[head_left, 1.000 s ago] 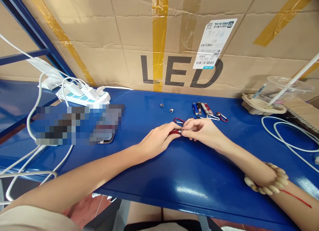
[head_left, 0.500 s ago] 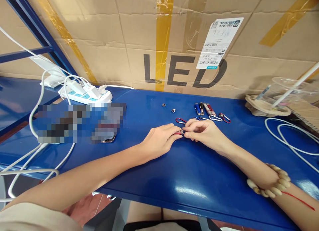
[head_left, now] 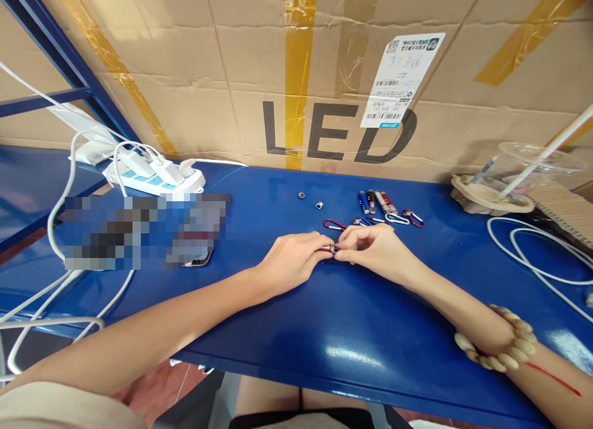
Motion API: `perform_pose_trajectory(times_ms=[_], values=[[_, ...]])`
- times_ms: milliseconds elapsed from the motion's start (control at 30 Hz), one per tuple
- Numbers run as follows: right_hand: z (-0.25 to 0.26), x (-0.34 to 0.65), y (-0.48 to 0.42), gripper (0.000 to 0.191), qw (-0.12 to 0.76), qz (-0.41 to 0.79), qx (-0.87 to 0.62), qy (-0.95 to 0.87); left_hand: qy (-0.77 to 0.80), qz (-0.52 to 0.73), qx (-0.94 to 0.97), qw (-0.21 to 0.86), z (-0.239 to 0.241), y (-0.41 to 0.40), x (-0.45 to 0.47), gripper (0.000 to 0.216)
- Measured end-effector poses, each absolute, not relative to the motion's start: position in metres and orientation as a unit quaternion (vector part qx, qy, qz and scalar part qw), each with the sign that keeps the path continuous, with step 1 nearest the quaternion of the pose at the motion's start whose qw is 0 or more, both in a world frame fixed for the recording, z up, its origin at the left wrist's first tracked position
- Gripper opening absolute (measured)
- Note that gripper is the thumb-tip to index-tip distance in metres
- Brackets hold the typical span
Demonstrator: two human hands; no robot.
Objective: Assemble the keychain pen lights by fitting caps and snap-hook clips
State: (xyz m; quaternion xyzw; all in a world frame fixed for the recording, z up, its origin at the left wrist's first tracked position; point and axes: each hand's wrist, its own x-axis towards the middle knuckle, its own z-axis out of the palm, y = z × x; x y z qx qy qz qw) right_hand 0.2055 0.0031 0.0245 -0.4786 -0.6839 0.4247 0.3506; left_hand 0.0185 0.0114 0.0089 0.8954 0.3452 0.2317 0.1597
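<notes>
My left hand point(head_left: 291, 261) is closed around a small red mini flashlight point(head_left: 327, 248), its silver end pointing right. At that end, my right hand point(head_left: 374, 249) pinches with thumb and forefinger; what lies between the fingertips is mostly hidden. Just behind the hands lies a red carabiner point(head_left: 332, 223). Two small silver end caps point(head_left: 301, 195) sit apart on the blue table point(head_left: 278, 342). Behind my right hand, several more mini flashlights point(head_left: 380, 200) lie side by side in blue, black, silver and red. A silver carabiner point(head_left: 397, 220) and another red carabiner point(head_left: 417, 218) lie close to them.
A large cardboard box point(head_left: 241, 65) stands along the table's back edge. At the left are a white power strip point(head_left: 185, 183), loose cables and a phone-like item point(head_left: 197, 262), partly blurred. A clear cup point(head_left: 523, 170) in a cardboard holder and a white cable point(head_left: 514, 256) occupy the right.
The view has shifted slightly. My right fingertips stay at the flashlight's silver end, where a small dark spot seen before is now mostly covered. The left hand keeps its hold.
</notes>
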Motion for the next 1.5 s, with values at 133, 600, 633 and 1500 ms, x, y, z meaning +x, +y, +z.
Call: perform_pose_trajectory(times_ms=[133, 600, 633, 1500], values=[[0.027, 0.205, 0.002, 0.033, 0.349, 0.435, -0.487, -0.672, 0.352, 0.246, 0.889, 0.157, 0.01, 0.011, 0.019, 0.024], [0.029, 0.207, 0.005, 0.026, 0.324, 0.443, -0.537, -0.641, 0.317, 0.303, 0.879, 0.186, 0.011, 0.009, 0.018, 0.025], [0.03, 0.207, 0.005, 0.026, 0.325, 0.44, -0.536, -0.643, 0.315, 0.307, 0.879, 0.186, 0.01, 0.009, 0.018, 0.025], [0.027, 0.218, -0.001, 0.026, 0.357, 0.107, -0.368, -0.852, 0.367, 0.248, 0.858, 0.262, 0.018, 0.007, 0.018, 0.025]])
